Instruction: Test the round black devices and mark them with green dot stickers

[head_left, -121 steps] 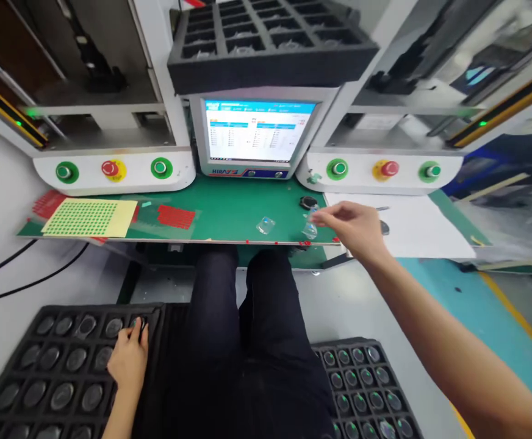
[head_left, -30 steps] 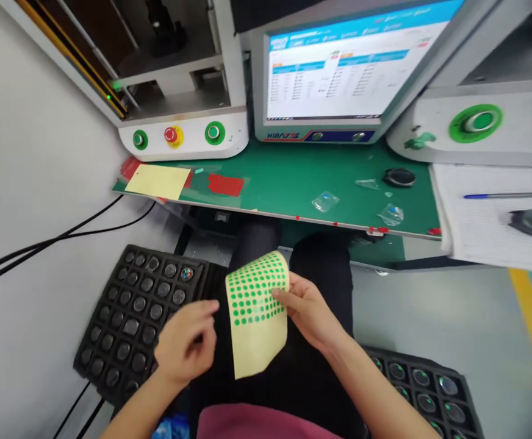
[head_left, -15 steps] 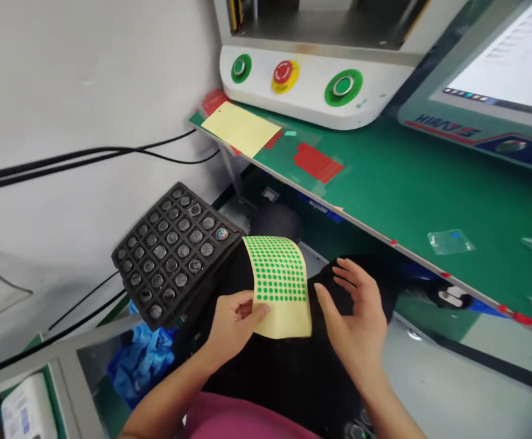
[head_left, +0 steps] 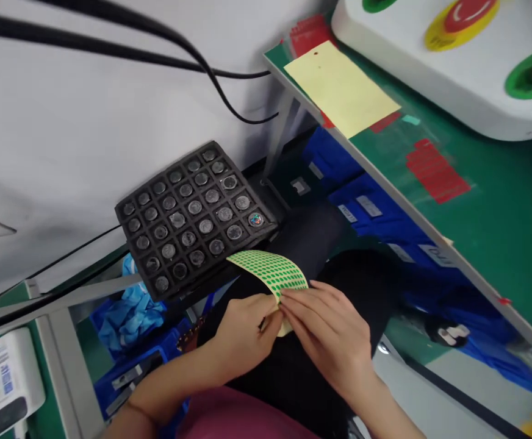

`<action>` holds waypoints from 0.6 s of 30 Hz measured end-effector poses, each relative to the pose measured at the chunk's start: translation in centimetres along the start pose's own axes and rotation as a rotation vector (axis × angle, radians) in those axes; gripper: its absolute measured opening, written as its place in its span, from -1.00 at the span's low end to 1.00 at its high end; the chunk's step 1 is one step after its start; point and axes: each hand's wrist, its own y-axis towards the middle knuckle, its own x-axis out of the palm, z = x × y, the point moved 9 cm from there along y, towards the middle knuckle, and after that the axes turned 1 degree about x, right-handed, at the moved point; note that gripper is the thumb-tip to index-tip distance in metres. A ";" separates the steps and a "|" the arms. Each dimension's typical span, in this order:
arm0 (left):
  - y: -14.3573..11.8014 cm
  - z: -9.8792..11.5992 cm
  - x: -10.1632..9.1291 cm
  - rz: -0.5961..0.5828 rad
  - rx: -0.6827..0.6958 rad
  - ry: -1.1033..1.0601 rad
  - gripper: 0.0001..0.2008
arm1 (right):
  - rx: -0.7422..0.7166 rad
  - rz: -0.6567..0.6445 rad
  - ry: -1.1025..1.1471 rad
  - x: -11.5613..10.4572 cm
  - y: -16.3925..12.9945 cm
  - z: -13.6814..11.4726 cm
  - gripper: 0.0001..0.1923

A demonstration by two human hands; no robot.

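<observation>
Over my lap, my left hand [head_left: 248,329] pinches a pale yellow sheet of small round green stickers [head_left: 266,268] at its lower part. The sheet curves up and away to the left. My right hand [head_left: 332,332] meets the left one there, its fingertips closed against the sheet beside my left thumb. Whether a single sticker is between those fingertips is hidden. Just beyond the sheet's far end is a black compartment tray [head_left: 268,227] with a round part in each visible pocket. One round part [head_left: 256,219] at the near right corner has a coloured centre.
The green workbench [head_left: 499,201] carries a yellow sheet [head_left: 343,88], red tape [head_left: 435,171] and a white machine panel [head_left: 412,67] with buttons. Blue bins [head_left: 366,201] sit below. Black cables [head_left: 156,58] cross the wall. A white device [head_left: 10,381] lies at lower left.
My right hand has come in from the right and closed onto the sheet. The sheet now tilts and curls leftward. The view has turned toward the tray and lower left.
</observation>
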 end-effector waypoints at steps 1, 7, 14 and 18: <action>0.1 -0.3 0.0 -0.014 0.003 -0.009 -0.79 | -0.008 -0.014 -0.026 0.3 0.2 -0.2 -0.84; 0.3 -2.6 -0.6 -0.021 -0.029 -0.117 -0.82 | -0.012 -0.111 -0.051 2.5 1.4 -0.2 -0.81; 0.8 -5.0 -1.7 0.017 -0.094 -0.189 -0.80 | 0.002 -0.148 0.006 4.9 2.9 0.5 -0.77; 1.2 -6.1 -2.1 0.041 -0.141 -0.206 -0.80 | -0.028 -0.182 -0.017 6.0 3.1 0.4 -0.79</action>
